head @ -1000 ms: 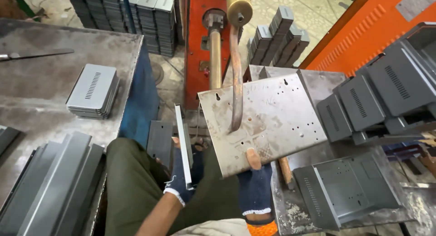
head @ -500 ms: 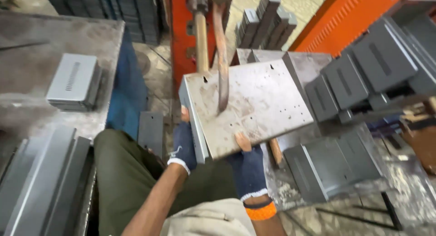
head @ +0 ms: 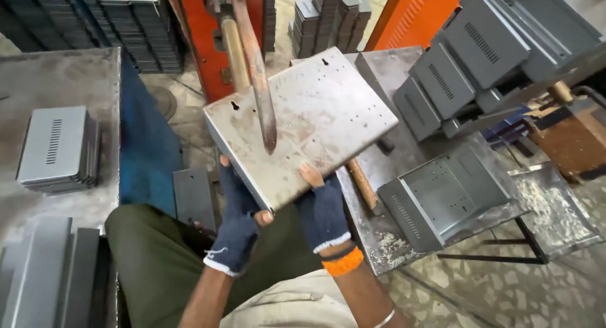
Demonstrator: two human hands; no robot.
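Note:
A grey sheet-metal panel (head: 315,113) with small holes and rust stains is held flat in front of me, tilted. My left hand (head: 237,224), in a dark fingerless glove, grips its near left corner from below. My right hand (head: 322,208), gloved the same with an orange cuff, holds the near edge with the thumb on top. A rusty curved metal rod (head: 255,63) of the red-orange machine (head: 202,31) comes down onto the panel's top face near its middle.
A stack of vented grey covers (head: 57,148) lies on the steel table at left. More grey housings (head: 480,57) are piled at right, one open housing (head: 448,199) on a stand. A wooden-handled tool (head: 363,183) lies under the panel. Stacked parts (head: 126,19) fill the back.
The panel has tilted and swung so its near corner points toward me. My left hand shifted from the left edge to the near corner. The view moved closer.

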